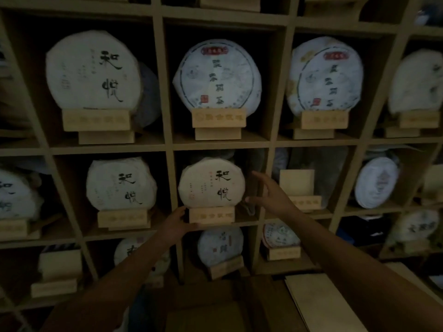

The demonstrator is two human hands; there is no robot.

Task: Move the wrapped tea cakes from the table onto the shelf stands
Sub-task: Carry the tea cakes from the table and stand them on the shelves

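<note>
**Cubby shelf, stands and cakes**

A wooden cubby shelf (167,147) fills the view. Most compartments hold a wooden stand (212,214) on the board, with a wrapped tea cake (211,183) upright on it. One stand (302,201) carries a blank card (296,182) instead.

A stack of flat tan sheets (318,305) lies at the near right, its long edges running away toward the shelving (167,147). At the near centre sits a brown box-like shape (206,315), too dim to make out further. Far back in the upper left compartment, a blue-grey bundle (149,97) leans against the right wall. A pale grey wrapped mass (321,164) fills the rear of the compartment right of centre. Lower right, something dark blue-black (359,230) lies in shadow.
</note>
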